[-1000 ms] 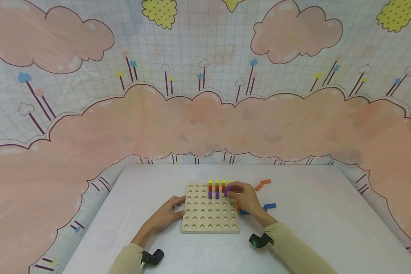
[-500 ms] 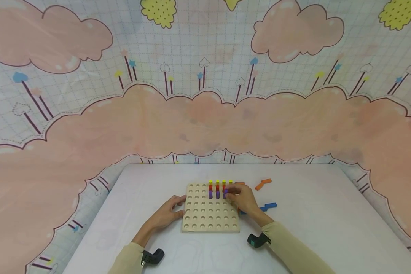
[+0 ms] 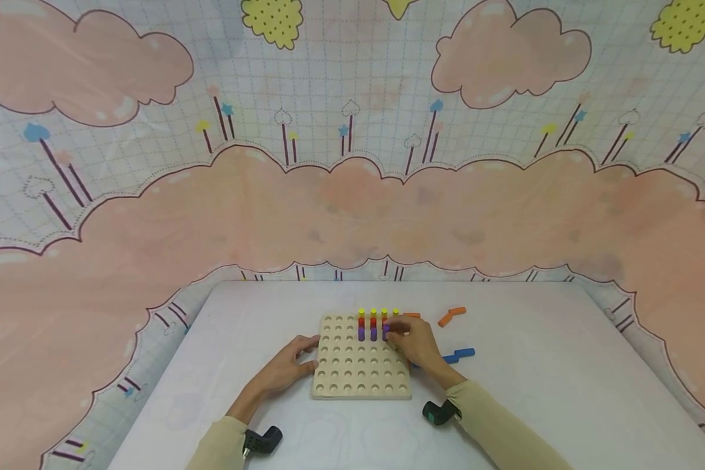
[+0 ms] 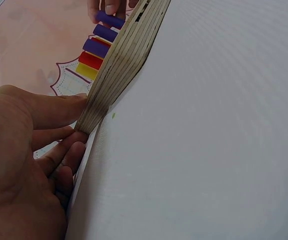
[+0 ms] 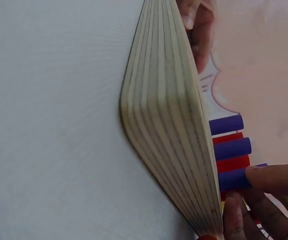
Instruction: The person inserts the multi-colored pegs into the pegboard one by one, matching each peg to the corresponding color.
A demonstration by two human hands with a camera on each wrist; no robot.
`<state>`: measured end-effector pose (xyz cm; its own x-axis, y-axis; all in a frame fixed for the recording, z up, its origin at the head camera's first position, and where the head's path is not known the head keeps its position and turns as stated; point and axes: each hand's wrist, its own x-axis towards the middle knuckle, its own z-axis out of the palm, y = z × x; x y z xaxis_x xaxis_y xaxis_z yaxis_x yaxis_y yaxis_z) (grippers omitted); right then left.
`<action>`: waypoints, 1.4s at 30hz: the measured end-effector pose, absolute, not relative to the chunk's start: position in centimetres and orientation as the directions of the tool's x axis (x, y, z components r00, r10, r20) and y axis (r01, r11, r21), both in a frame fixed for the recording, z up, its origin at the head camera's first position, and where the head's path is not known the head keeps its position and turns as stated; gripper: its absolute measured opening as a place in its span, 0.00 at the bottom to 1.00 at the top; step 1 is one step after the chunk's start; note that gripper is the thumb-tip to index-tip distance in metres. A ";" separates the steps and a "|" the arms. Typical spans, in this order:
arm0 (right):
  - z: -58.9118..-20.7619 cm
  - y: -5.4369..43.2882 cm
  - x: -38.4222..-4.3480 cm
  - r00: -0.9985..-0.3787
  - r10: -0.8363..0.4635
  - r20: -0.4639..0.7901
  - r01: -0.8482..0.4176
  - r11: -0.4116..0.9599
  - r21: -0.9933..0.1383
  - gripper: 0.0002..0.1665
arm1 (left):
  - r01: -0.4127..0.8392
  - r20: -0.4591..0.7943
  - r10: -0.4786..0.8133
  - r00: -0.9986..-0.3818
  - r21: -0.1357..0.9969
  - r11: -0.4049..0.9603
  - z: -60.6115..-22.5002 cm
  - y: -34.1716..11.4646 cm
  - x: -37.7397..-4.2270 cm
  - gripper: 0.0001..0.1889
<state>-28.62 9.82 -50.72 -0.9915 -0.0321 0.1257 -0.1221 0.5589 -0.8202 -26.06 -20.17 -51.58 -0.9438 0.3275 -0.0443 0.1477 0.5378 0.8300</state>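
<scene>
A square wooden pegboard [image 3: 342, 367] with rows of round holes lies on the white table. Yellow pegs [image 3: 361, 313] stand along its far row, with red pegs [image 3: 361, 323] in the row before them. Two purple pegs [image 3: 373, 335] stand nearer still. Beside them my right hand [image 3: 414, 343] pinches a third purple peg [image 5: 234, 178] between thumb and fingers; it is upright in line with the other two, its base at the board's face. My left hand [image 3: 288, 365] rests against the board's left edge, thumb and fingertips touching the wood.
Loose orange pegs [image 3: 457, 311] lie beyond the board's right side, one close behind my right hand. Blue pegs [image 3: 464, 352] lie to the right, partly hidden by that hand. A patterned cloth [image 3: 352, 215] hangs behind the table [image 3: 534, 365].
My right hand has moved slightly left and down, bringing the tilted purple peg upright at the board beside the other two. The left hand has stayed at the board's edge.
</scene>
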 end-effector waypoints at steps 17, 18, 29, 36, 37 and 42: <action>-49.8 10.1 -27.9 -0.996 -0.041 0.083 -0.091 0.608 -0.788 0.11 | 0.136 -0.050 0.318 -0.947 0.832 0.538 -51.8 -20.2 -25.8 0.29; -49.6 10.2 -27.8 -0.996 -0.036 0.083 -0.088 0.603 -0.793 0.10 | 0.134 -0.053 0.318 -0.946 0.834 0.536 -51.8 -20.3 -25.8 0.29; -46.0 11.3 -26.9 -0.991 -0.014 0.136 -0.121 0.558 -0.821 0.12 | 0.157 -0.041 0.338 -0.940 0.829 0.537 -51.6 -20.6 -25.7 0.30; -44.7 12.6 -26.9 -0.988 -0.020 0.155 -0.140 0.551 -0.822 0.14 | 0.152 -0.045 0.337 -0.940 0.830 0.537 -51.6 -20.6 -25.7 0.30; -44.6 12.7 -26.9 -0.988 -0.019 0.152 -0.137 0.553 -0.822 0.14 | 0.153 -0.045 0.337 -0.940 0.829 0.537 -51.6 -20.6 -25.7 0.30; -44.7 13.9 -27.2 -0.988 -0.015 0.154 -0.136 0.562 -0.816 0.16 | 0.154 -0.046 0.340 -0.939 0.828 0.539 -51.7 -20.6 -25.8 0.30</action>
<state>-27.17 13.88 -44.75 -0.9879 -0.0148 0.1544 -0.1360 0.5619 -0.8159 -25.79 -20.65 -51.69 -0.9392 0.3403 -0.0464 0.1542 0.5387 0.8283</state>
